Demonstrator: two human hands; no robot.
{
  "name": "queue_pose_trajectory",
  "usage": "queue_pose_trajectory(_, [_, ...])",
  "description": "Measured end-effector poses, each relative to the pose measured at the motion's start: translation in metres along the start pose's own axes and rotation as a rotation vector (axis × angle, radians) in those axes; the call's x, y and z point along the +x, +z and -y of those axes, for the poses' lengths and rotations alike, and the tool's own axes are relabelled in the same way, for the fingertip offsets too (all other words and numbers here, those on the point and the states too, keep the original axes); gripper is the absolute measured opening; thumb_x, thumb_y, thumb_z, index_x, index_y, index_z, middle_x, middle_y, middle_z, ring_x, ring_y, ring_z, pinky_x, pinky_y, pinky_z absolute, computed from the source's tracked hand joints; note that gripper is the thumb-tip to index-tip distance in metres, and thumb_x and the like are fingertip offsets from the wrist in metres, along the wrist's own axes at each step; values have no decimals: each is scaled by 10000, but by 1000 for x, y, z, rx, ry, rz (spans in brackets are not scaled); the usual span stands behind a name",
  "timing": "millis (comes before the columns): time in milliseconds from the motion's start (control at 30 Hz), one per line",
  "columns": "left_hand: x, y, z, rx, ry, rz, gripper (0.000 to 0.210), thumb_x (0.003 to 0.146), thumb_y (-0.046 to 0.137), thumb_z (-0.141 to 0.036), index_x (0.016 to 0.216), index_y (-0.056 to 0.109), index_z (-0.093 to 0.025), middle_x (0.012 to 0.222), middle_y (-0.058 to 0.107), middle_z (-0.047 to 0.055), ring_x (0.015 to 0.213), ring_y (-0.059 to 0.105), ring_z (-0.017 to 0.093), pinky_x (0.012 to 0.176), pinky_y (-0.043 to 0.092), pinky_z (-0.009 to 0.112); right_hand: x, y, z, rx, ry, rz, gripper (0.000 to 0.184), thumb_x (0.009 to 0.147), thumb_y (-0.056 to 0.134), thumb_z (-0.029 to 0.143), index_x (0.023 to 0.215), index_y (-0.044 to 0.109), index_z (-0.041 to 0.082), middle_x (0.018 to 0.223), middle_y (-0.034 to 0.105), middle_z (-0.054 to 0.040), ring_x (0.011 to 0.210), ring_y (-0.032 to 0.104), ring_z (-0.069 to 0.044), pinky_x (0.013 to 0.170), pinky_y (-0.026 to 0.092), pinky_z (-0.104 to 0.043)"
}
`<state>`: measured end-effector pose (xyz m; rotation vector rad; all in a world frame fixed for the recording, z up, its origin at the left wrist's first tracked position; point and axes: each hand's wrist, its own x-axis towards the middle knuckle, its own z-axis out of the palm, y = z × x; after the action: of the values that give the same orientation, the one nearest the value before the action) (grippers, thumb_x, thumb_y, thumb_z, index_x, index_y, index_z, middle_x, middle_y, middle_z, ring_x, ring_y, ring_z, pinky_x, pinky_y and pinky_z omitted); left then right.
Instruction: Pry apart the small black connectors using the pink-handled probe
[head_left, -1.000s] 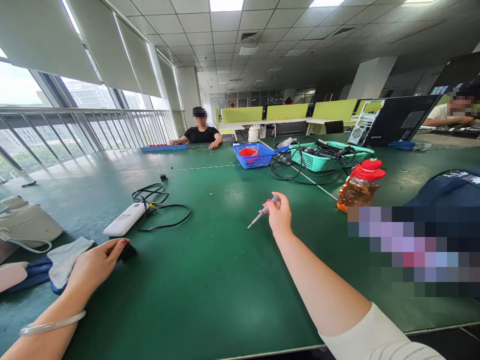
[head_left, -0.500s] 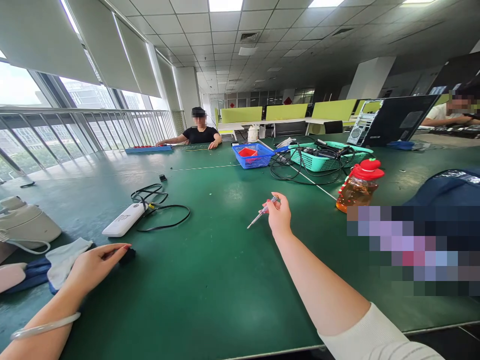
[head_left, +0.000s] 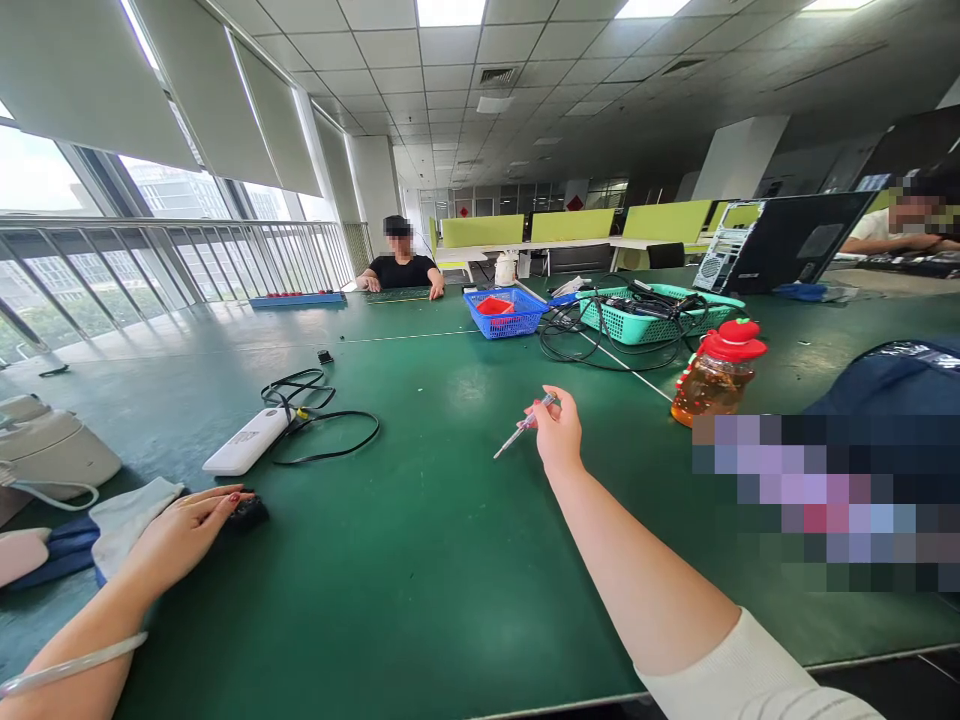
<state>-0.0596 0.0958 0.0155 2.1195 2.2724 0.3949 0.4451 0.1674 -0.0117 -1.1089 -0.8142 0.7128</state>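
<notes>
My right hand is closed around the handle of a slim screwdriver with a thin metal shaft. Its tip points down and left, close to the green tabletop. At the left, my left hand lies low over the table, fingers together and their tips on a small black object. The fingers partly cover this object, and I cannot make out its kind. Beyond that hand lies a white power bank with a black cable looping off it.
At the far side stand a blue basket with red items and a teal basket full of black cables. A red-lidded bottle is on the right. A white device and cloth lie left. Someone sits opposite.
My left hand has shifted slightly left and lowered, so more of the black object shows. My right hand and the screwdriver stay in place. The person opposite has drawn an arm in.
</notes>
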Motion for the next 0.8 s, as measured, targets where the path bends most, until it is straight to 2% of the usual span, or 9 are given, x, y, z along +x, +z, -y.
queue_pose_trajectory(233, [-3, -11, -6, 17, -107, 5, 462, 833, 378, -508, 965, 757, -279, 1011, 766, -3, 914, 692, 256, 804, 508, 322, 0, 0, 0, -13, 0, 2, 415, 736, 588, 350, 1127, 531, 222, 715, 657, 48, 549, 656, -158, 682, 562, -361])
queue_pose_trajectory(400, [-6, -15, -10, 16, -158, 20, 412, 751, 464, -546, 923, 726, -279, 888, 772, -23, 835, 699, 239, 688, 498, 265, 1, 0, -2, 0, -3, 8, 425, 733, 599, 359, 1128, 529, 220, 716, 655, 46, 547, 658, -161, 676, 568, -364])
queue_pose_trajectory(500, [-6, -13, -7, -100, -181, 9, 366, 707, 516, -498, 909, 683, -243, 867, 772, -4, 823, 708, 223, 687, 498, 245, 1, 0, -2, -7, -2, 3, 423, 731, 599, 356, 1126, 531, 220, 713, 655, 46, 546, 656, -160, 678, 568, -365])
queue_pose_trajectory(600, [-6, -12, -5, -93, -195, -6, 389, 709, 497, -484, 966, 681, -257, 871, 769, -20, 796, 707, 223, 691, 509, 264, 1, 0, -2, -7, -5, 4, 423, 733, 603, 365, 1124, 530, 219, 711, 657, 45, 552, 658, -162, 673, 568, -363])
queue_pose_trajectory(667, [-6, -13, -5, -76, -161, 10, 411, 683, 491, -468, 985, 701, -285, 865, 767, -36, 795, 700, 233, 705, 523, 291, 1, 0, -2, -1, -9, 5, 427, 734, 606, 372, 1124, 530, 216, 710, 658, 44, 553, 660, -162, 669, 568, -359])
queue_pose_trajectory(800, [-7, -14, -2, -146, 25, -18, 449, 565, 519, -418, 929, 737, -270, 1042, 754, 0, 1009, 662, 266, 887, 511, 328, 0, 0, -2, 1, -6, 7, 431, 732, 607, 377, 1125, 531, 217, 713, 658, 41, 551, 659, -162, 673, 564, -356])
